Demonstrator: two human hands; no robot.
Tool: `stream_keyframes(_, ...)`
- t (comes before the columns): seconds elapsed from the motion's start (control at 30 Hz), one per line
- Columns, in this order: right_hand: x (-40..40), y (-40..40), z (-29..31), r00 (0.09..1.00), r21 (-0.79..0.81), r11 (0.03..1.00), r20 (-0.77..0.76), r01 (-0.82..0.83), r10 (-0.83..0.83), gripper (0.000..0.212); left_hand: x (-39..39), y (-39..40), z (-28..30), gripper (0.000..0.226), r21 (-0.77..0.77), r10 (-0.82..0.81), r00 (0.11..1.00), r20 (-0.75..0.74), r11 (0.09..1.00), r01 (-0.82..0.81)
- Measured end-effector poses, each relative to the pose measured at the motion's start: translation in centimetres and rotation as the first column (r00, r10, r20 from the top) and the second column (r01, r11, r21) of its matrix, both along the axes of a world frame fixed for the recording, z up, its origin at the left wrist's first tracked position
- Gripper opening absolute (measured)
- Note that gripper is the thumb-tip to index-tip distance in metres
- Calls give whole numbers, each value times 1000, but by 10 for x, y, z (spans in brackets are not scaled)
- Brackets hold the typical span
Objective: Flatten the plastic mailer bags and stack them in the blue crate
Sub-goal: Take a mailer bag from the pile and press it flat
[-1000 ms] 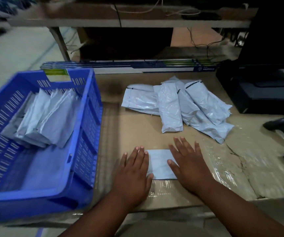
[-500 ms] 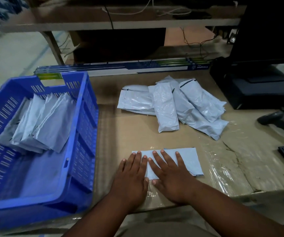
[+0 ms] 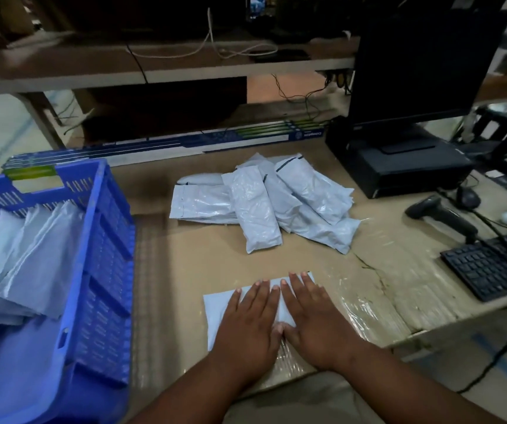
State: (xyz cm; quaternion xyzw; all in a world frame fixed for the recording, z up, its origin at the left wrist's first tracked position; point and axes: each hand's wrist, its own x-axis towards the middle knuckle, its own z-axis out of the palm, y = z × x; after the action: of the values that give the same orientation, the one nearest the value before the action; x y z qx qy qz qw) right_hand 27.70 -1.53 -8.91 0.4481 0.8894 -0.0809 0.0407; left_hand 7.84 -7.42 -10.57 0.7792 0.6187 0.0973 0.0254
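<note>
We press both hands flat, fingers straight, on one mailer bag [image 3: 217, 304] at the lower middle of the frame: left hand [image 3: 250, 324] and right hand [image 3: 314, 319] side by side, thumbs touching. A pile of bags [image 3: 258, 206] lies above on the surface [image 3: 377, 270]. The blue crate [image 3: 105, 270] at left holds more bags.

Crate [image 3: 105, 270] left of mailer [image 3: 218, 304]; pile [image 3: 264, 203] behind.

Single head view, looking forward and down, close over table [image 3: 377, 270], slightly tilted
</note>
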Motion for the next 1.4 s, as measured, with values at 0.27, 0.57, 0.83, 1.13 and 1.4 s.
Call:
stream_keyframes(0.27,2,3,1,998,-9,999,-51,32,-32,86,-4,3,-7,73,32,-9,1000,9,999,9)
stream_keyframes(0.57,5,3,5,997,29,997,-33,78,-77,73,-24,-18,-3,67,80,119,993,22,990,-120)
stream_keyframes(0.83,-42,1,4,973,127,972,-92,-198,211,67,-17,-5,-4,56,153,19,998,68,988,-29)
stream_keyframes(1.13,20,15,-7,998,63,997,-44,36,-33,88,-79,-48,-11,71,13,281,959,-40,960,-281)
stream_keyframes(1.4,-28,-4,12,968,116,969,-98,-218,230,71,-18,-13,20,65,134,-54,993,108,990,39)
